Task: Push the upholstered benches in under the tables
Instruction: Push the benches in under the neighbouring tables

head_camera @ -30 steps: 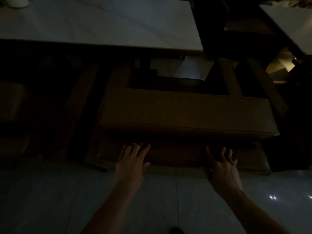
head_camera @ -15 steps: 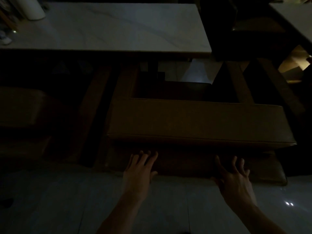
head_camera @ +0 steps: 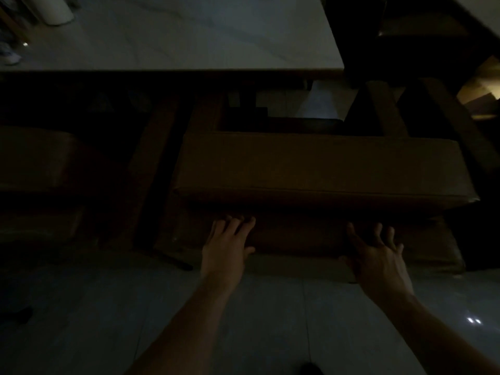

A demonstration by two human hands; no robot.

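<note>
Pressing left hand (head_camera: 226, 249) and right hand (head_camera: 378, 259) still flat against bench (head_camera: 319, 169).

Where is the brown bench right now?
The bench sits centre-right in the head view, on the floor just in front of the pale table, with both hands against its near side.

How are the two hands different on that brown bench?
The left hand has its fingers close together, pointing up the front of the bench; the right hand has its fingers spread wide apart. The left hand sits nearer the bench's left end, the right hand nearer the middle. Both are open, bare and placed low on the bench's front side, below the seat cushion; the dim light hides how firmly they press.
</note>
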